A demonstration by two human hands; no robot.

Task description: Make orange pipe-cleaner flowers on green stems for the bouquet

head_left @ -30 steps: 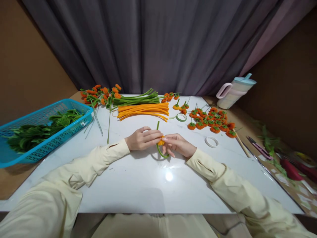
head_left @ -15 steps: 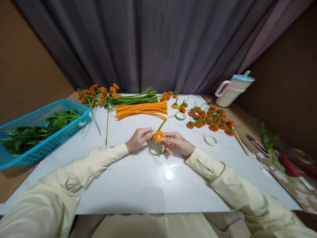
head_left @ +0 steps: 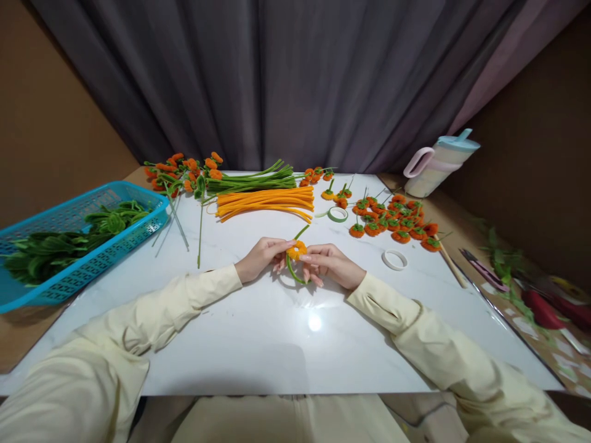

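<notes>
Over the middle of the white table, both my hands hold a small yellow-orange pipe-cleaner flower [head_left: 296, 250]. My left hand [head_left: 262, 258] pinches its left edge between thumb and finger. On its right edge, my right hand [head_left: 333, 264] has a pinch grip, with the lower fingers loosely curled. A green pipe cleaner [head_left: 290, 269] passes by the flower; one end points up to the right and the rest curves below it. Behind my hands lie a bundle of orange pipe cleaners [head_left: 265, 202] and a bundle of green ones [head_left: 253, 180].
A blue basket [head_left: 104, 261] of green leaves stands left. Orange flowers [head_left: 392, 216] lie to the right, near green tape [head_left: 337, 214] and a white ring [head_left: 394, 259]. A tumbler [head_left: 441, 165], pink-handled snips [head_left: 484, 271] and a red-handled tool [head_left: 542, 309] are farther right.
The flower has tilted flatter between my fingers, and the green pipe cleaner has tipped slightly. The view has shifted a little; both hands keep their grip.
</notes>
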